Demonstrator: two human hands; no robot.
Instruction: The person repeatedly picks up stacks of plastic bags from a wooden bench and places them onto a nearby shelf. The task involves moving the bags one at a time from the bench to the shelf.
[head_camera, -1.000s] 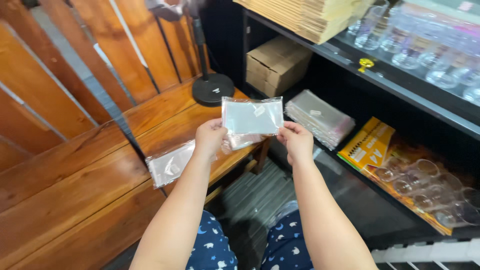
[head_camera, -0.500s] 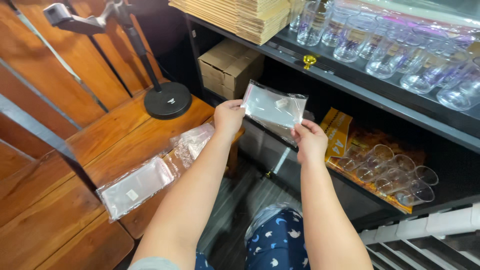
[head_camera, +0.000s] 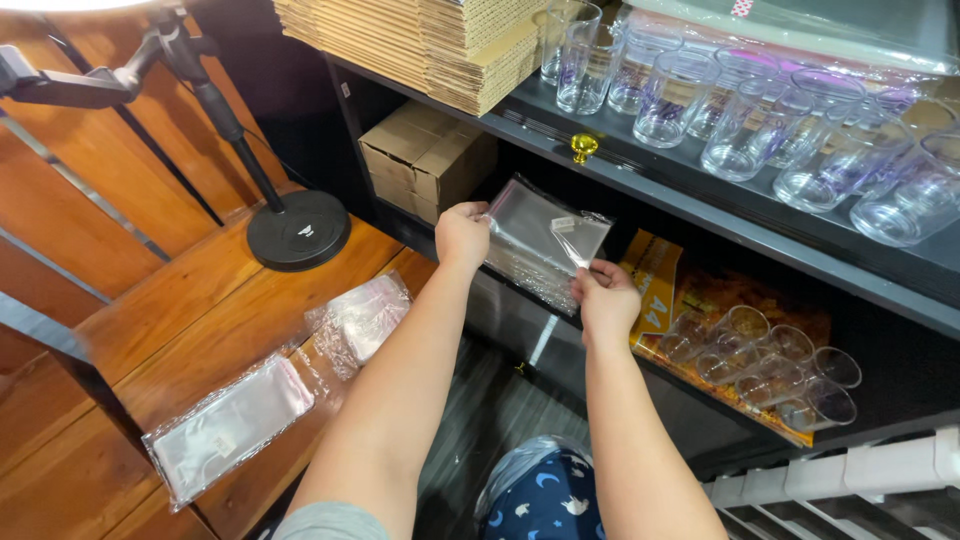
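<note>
Both hands, left hand (head_camera: 462, 235) and right hand (head_camera: 605, 300), pinch a clear plastic sleeve (head_camera: 540, 240) (held above the lower shelf (head_camera: 700, 420)); its slick film could slip from such light fingertip grips.

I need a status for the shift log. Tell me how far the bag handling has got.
Done, by the look of it: two filled clear bags lie on the wooden table. In hand: the left hand and right hand hold one clear bag over a stack of bags on the lower shelf. How many remain there cannot be told.
</note>
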